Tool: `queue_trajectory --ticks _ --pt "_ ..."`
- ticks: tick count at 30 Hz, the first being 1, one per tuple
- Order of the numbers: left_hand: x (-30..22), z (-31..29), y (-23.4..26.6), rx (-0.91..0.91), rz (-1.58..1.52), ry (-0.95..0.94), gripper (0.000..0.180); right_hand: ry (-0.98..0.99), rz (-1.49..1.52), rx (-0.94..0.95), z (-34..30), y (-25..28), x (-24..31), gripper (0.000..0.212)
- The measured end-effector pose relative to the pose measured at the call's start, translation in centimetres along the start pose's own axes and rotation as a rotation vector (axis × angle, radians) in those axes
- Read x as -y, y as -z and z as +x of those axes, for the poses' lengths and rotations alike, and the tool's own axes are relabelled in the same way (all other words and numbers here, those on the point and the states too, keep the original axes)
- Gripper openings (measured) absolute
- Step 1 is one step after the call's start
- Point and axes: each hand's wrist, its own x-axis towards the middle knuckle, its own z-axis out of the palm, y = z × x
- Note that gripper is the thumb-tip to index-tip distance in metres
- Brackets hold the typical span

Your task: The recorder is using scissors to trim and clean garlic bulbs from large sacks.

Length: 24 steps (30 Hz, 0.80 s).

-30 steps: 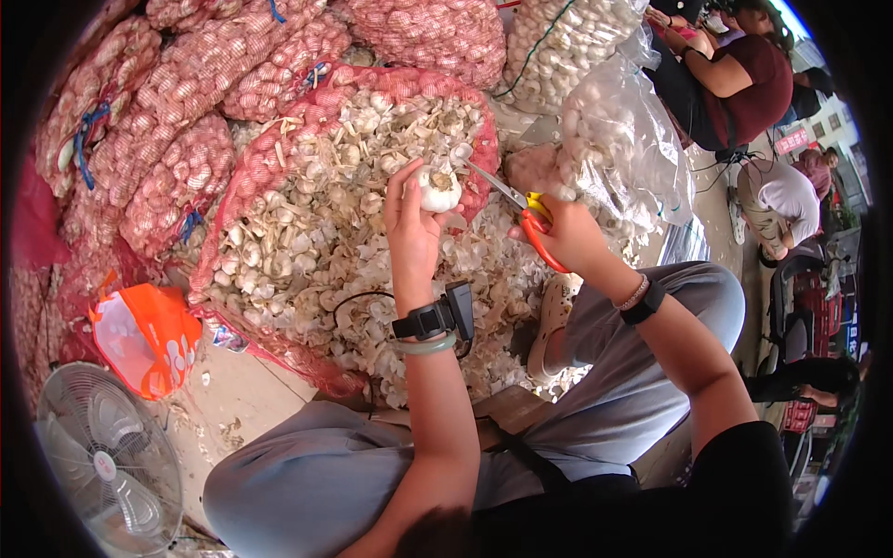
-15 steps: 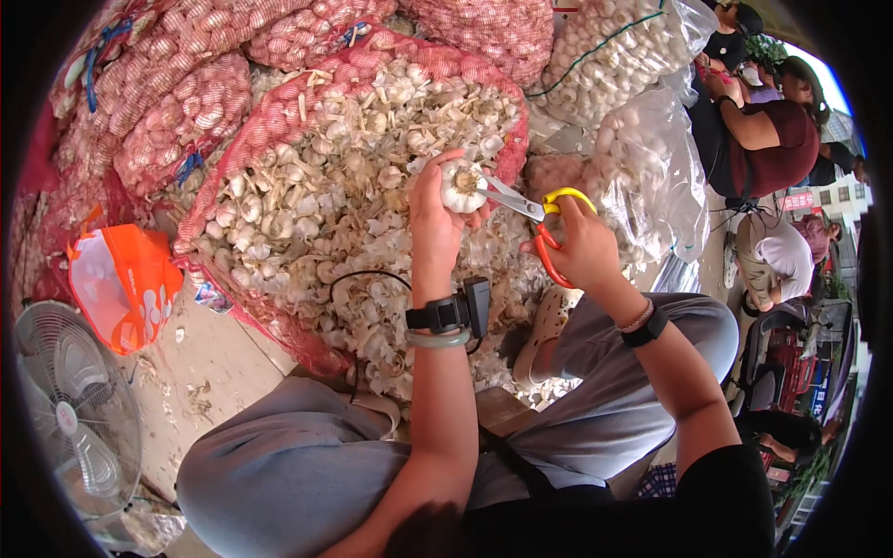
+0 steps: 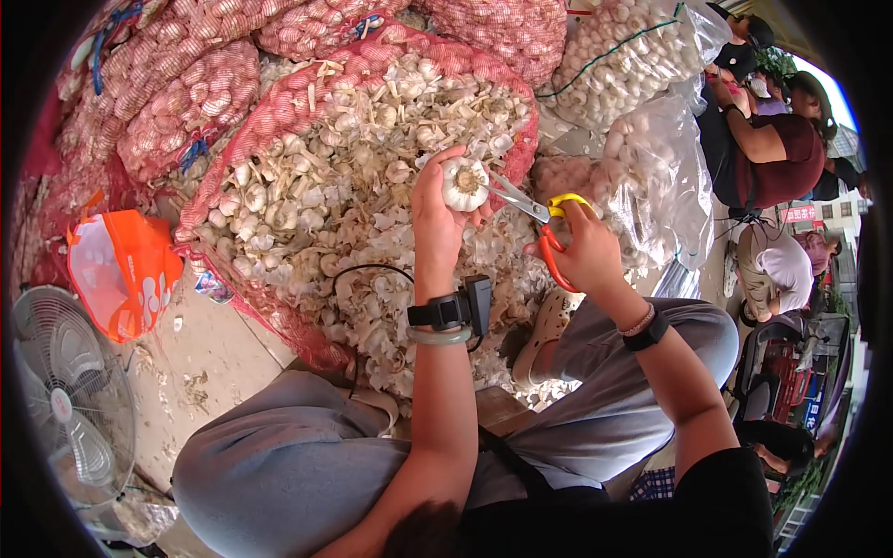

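Note:
A white garlic bulb (image 3: 464,183) rests in my left hand (image 3: 435,219), its root end turned up and the fingers curled round its far side. My right hand (image 3: 588,251) grips a pair of scissors (image 3: 555,244) with one yellow and one red handle loop. The blades stand slightly apart, their tips at the right side of the bulb; whether they touch it I cannot tell. Under both hands lies a heap of garlic bulbs, cut stems and papery skins (image 3: 372,223) in an opened red mesh sack (image 3: 216,153).
Full red mesh sacks of garlic (image 3: 191,102) lie beyond and to the left. Clear bags of garlic (image 3: 642,158) are at the right. An orange bag (image 3: 139,270) and a fan (image 3: 79,409) stand at the left. Several people (image 3: 781,153) are at the far right.
The scissor blades look a little wider apart and the bulb sits slightly differently in my left hand. The surroundings have shifted slightly with the view.

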Motion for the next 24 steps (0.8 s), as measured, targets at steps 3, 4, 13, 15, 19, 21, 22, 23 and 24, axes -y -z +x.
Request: queue_trajectory --ticks 3,4,13,15,19,21,22,23,24 --pt "0.04 -0.01 -0.22 -0.002 0.022 0.015 0.04 0.018 -0.009 -0.021 -0.02 0.0 -0.12 0.069" --pt "0.02 -0.05 -0.27 -0.003 0.022 0.015 0.04 0.018 -0.009 -0.02 -0.01 0.03 -0.1 0.069" --pt "0.29 -0.14 -0.61 -0.007 0.025 -0.022 0.039 0.015 -0.035 -0.025 -0.18 0.24 -0.07 0.065" --pt "0.17 -0.24 -0.38 0.004 0.03 -0.016 0.039 -0.115 -0.026 0.127 -0.21 0.5 0.43 0.069" --pt "-0.06 -0.34 -0.25 0.035 0.049 -0.001 0.039 -0.064 0.039 0.14 -0.35 0.41 0.18 0.059" --pt "-0.01 -0.32 -0.23 0.042 0.064 0.007 0.038 0.026 0.009 0.014 -0.42 0.14 0.04 0.056" --pt "-0.01 -0.3 -0.3 0.04 0.065 0.004 0.038 0.029 0.011 0.014 -0.34 0.16 0.09 0.056" --pt "0.04 -0.29 -0.4 0.021 0.06 0.008 0.039 0.058 0.012 -0.02 -0.27 0.22 0.17 0.056" --pt "0.03 -0.27 -0.44 0.001 0.054 0.012 0.039 0.088 0.014 -0.054 -0.19 0.26 0.26 0.056"
